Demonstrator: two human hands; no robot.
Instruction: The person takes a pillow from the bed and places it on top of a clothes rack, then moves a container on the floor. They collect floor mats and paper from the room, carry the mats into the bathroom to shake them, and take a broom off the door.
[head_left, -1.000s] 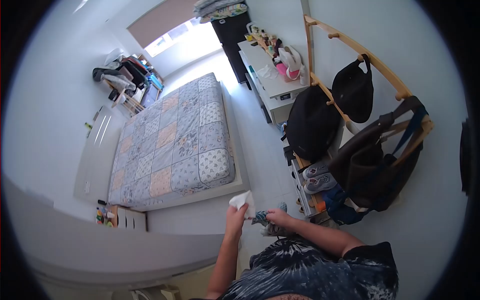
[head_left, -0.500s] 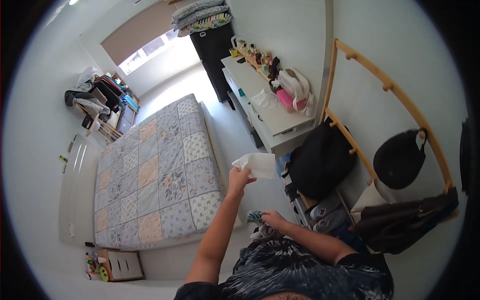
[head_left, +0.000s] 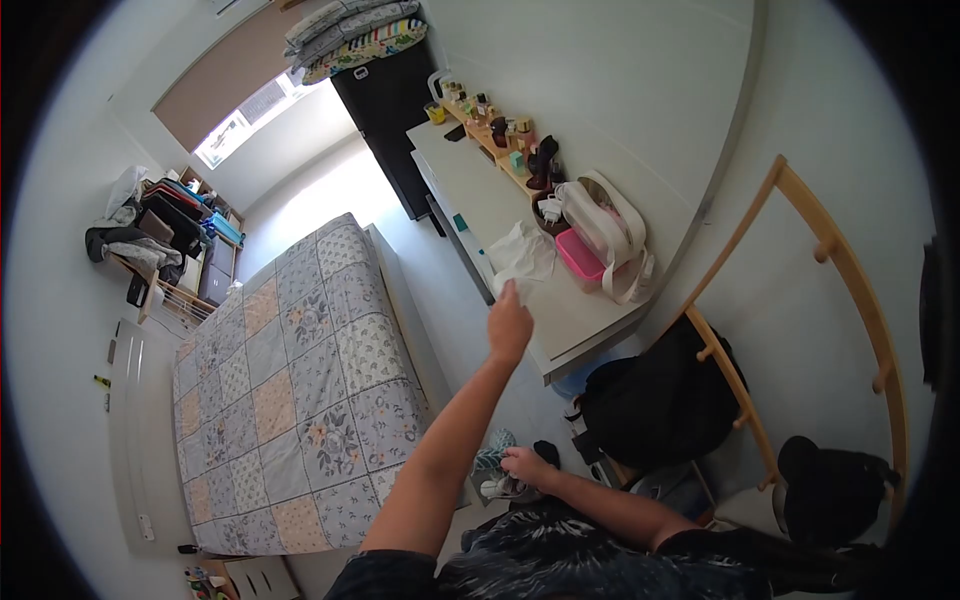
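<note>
My left hand (head_left: 511, 322) reaches forward over the near edge of the white dresser (head_left: 465, 190), fingers closed on a white tissue (head_left: 507, 284). Most of that tissue merges with a crumpled white cloth or tissue (head_left: 527, 252) lying on the dresser top. Low and close to my body, my right hand (head_left: 526, 466) is closed on a teal-and-white patterned cloth item (head_left: 493, 455); its exact kind is unclear. Beyond my left hand sit a pink box (head_left: 578, 256) and a white bag (head_left: 607, 222).
A bed with a patchwork cover (head_left: 300, 380) stands on the left. To the right are a black bag (head_left: 655, 405), a wooden peg rack (head_left: 850, 270) and a black cap (head_left: 830, 490). Small bottles (head_left: 485, 105) line the dresser's back, near a tall black cabinet (head_left: 385, 130).
My left hand has moved forward with the tissue, from above the floor to the dresser's edge. My view has shifted closer to the dresser. The right hand stays low with the patterned cloth item.
</note>
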